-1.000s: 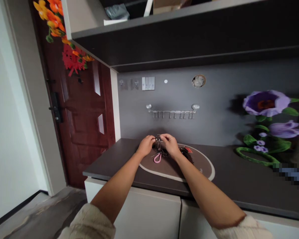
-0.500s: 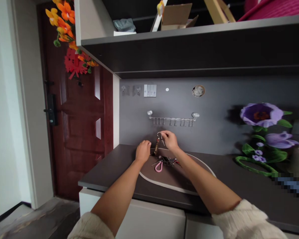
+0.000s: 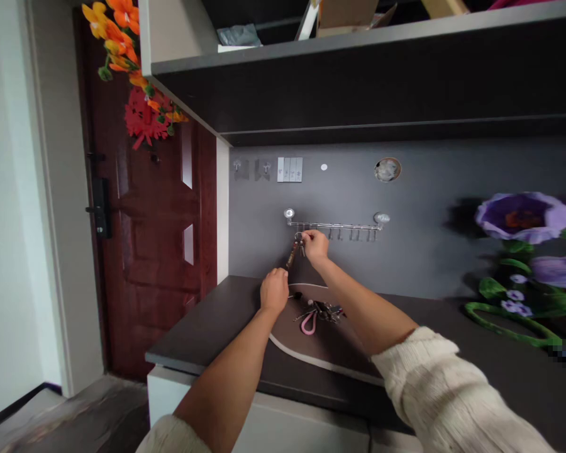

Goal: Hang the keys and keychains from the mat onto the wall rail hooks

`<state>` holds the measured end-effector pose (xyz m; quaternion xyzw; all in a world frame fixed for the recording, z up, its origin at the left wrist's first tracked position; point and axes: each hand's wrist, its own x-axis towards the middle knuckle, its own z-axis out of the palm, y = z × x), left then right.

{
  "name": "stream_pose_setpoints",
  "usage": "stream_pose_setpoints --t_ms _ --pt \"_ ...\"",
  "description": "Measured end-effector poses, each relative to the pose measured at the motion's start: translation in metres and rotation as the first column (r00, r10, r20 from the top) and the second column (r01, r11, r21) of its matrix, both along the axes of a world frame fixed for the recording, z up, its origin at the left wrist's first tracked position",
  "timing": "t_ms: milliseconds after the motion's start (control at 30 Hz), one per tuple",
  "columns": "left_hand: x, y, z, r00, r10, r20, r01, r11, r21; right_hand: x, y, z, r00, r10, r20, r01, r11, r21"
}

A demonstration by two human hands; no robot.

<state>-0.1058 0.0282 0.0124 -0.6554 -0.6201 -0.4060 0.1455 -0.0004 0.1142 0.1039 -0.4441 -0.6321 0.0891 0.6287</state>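
Right hand (image 3: 315, 244) pinches keys (image 3: 296, 246) — hook hidden.

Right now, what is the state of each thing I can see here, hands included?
right hand, raised, pinching the tagged keys
tagged keys, lifted to the left end of the hook rail; hooked or not, unclear
hook rail, fixed on the wall
left hand, curled at the edge of the mat; contents unclear
key pile, lying on the mat
mat, flat on the counter
door, closed
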Motion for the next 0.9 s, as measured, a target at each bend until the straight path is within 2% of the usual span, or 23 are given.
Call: stream_pose_setpoints --t_ms 167,400,900 --pt "0.0 0.002 -0.001 1.0 0.021 -0.006 -0.021 1.0 0.008 -0.012 0.001 0.006 0.997 -0.082 0.008 0.083 0.996 -0.035" --pt "0.0 0.004 -0.002 1.0 0.018 0.008 -0.018 1.0 0.008 -0.019 0.002 0.005 0.987 -0.154 0.042 0.156 0.986 -0.051" --pt "-0.002 0.004 -0.001 1.0 0.02 0.023 -0.02 1.0 -0.018 -0.016 0.007 -0.011 0.984 -0.172 0.043 0.175 0.981 -0.089"
